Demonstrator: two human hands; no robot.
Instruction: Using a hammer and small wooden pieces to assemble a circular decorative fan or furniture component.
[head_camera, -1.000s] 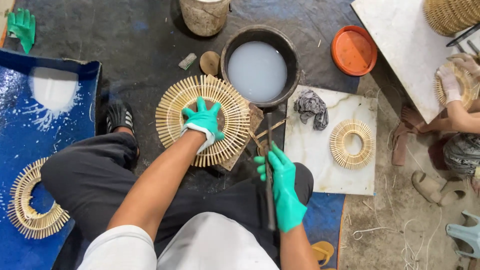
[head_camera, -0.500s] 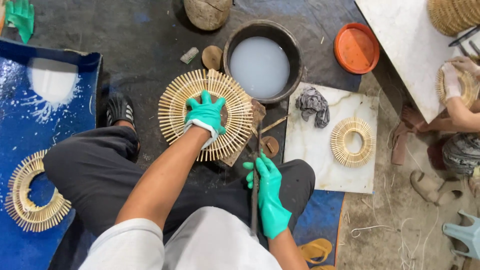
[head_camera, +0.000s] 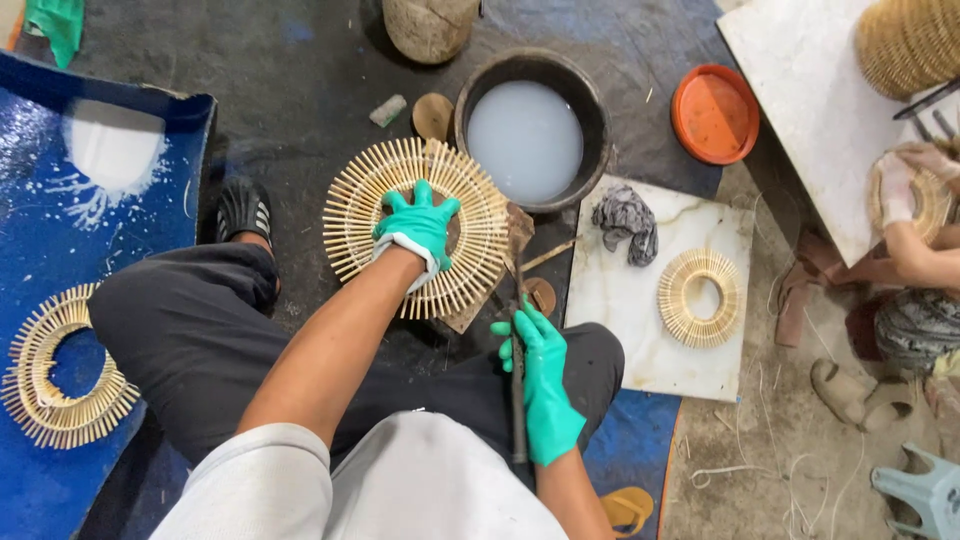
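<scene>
- The left hand (head_camera: 418, 228), in a green glove, is pressing down with fingers spread on a big stick ring (head_camera: 420, 225) lying on the dark floor.
- The right hand (head_camera: 540, 375), gloved too, is gripping a long dark tool (head_camera: 518, 400), its tip just right of the ring.
- A bowl of cloudy water (head_camera: 527, 140) is sitting just beyond.
- A smaller ring (head_camera: 700, 297) is lying on a white slab (head_camera: 640, 350) to the right.

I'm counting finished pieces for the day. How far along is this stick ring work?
Two stick rings lie set aside: a small ring on the marble slab, another ring on the blue mat. The left hand presses the large ring while the right hand works a long tool at its edge. Remaining work can't be judged.
</scene>
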